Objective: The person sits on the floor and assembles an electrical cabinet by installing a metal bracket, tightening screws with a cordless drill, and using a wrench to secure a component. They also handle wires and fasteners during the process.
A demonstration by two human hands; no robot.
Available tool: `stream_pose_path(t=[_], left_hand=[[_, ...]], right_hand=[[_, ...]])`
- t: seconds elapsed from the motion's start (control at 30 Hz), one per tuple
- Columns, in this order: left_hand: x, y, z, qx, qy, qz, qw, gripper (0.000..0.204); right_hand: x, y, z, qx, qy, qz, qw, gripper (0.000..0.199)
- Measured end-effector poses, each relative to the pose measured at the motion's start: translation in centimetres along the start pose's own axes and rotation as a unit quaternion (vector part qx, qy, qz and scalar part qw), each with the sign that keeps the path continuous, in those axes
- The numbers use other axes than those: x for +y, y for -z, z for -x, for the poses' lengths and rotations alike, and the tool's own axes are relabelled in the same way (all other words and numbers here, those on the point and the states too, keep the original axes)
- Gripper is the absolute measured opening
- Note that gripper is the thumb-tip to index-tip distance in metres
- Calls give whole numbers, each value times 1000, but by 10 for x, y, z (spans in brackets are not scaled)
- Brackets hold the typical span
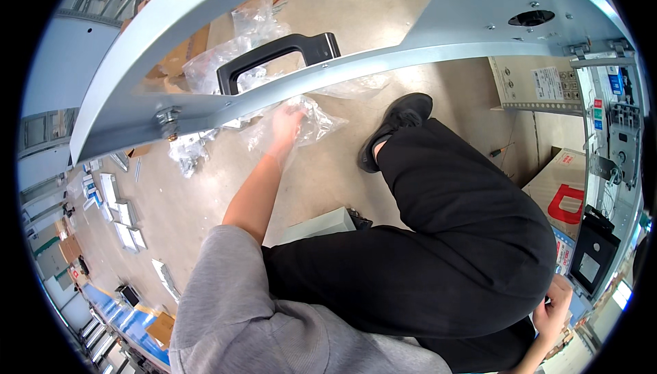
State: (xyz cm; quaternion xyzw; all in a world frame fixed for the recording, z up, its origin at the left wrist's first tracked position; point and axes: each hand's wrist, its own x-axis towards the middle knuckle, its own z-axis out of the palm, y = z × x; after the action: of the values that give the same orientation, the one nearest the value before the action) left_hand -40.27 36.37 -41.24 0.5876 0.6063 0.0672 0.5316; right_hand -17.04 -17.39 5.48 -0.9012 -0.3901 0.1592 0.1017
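My left hand (286, 125) reaches forward, low over the floor beneath the metal panel's edge. Its fingers are closed on a clear plastic bag (321, 122), which spreads around the hand and wrist. Just beyond, a black handle (277, 49) is fixed to a pale grey metal panel (383, 52). At the lower right, beside my bent knee, is my right hand (554, 305) with its fingers curled. Whatever those fingers hold, if anything, is hidden. Close to that hand stands a black box-like part (594, 254) on the cabinet side.
Plastic-wrapped parts (188, 151) and crumpled plastic lie on the floor ahead. Metal brackets (118, 210) are scattered to the left. A screwdriver (501, 149) and cardboard boxes (558, 186) are at the right. A pale box (318, 225) lies near my leg. The cabinet frame (619, 134) rises at the right.
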Motion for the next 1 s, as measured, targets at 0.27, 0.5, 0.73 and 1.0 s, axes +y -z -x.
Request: stream_pose_path(t=[0.27,0.5,0.73,1.0], left_hand=[[2,33,29,-92,9,128,987,42],[-19,40,25,-124,140,396,899,18],[-41,49,-1,-186,-1,314,931,24],[-8,24,5,-88,-203,-419,880,37]], right_hand=[[-7,5,-6,-13,-5,-15,1000,35],[-20,10,-18,-17,-3,-2,1000,35],[-24,9,-29,-30,14,8,999,34],[-28,1,-36,-20,13,-3,1000,31]])
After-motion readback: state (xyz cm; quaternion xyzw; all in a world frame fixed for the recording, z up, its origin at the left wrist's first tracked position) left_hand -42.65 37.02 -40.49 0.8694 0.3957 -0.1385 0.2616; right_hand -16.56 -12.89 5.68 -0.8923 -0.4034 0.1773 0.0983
